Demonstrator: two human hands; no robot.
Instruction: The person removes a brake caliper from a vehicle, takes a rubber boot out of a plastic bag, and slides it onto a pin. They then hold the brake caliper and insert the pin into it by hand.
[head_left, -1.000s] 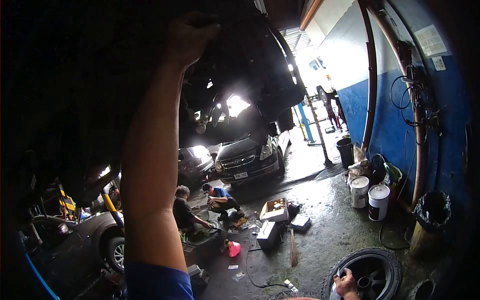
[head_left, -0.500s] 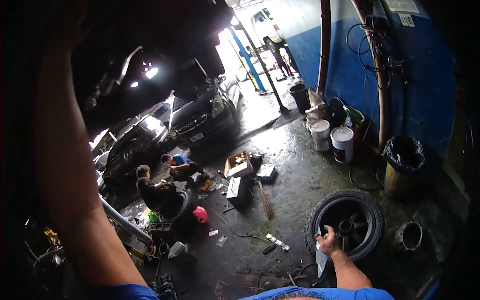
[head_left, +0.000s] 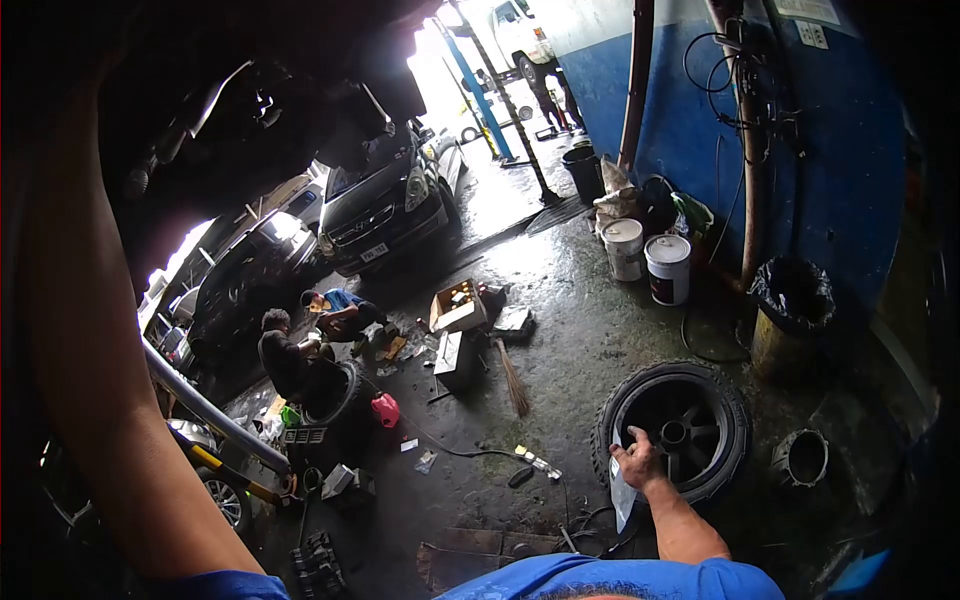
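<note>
1. The left arm (head_left: 90, 330) is reaching up into the dark underbody; the left hand is sitting hidden there, so its grip cannot be told.
2. The right hand (head_left: 636, 465) is gripping a pale sheet (head_left: 620, 492) — fingers closed on it, touching the near-left rim of the wheel (head_left: 675, 432) lying flat on the wet floor (head_left: 570, 350).
3. Open floor is lying left of the wheel; a small ring (head_left: 800, 457) is sitting just right.

This is a car repair garage. Cars (head_left: 385, 205) stand with what looks like a raised hood, a loose wheel (head_left: 672, 430) lies on wet concrete, and buckets (head_left: 667, 268) line the wall.
</note>
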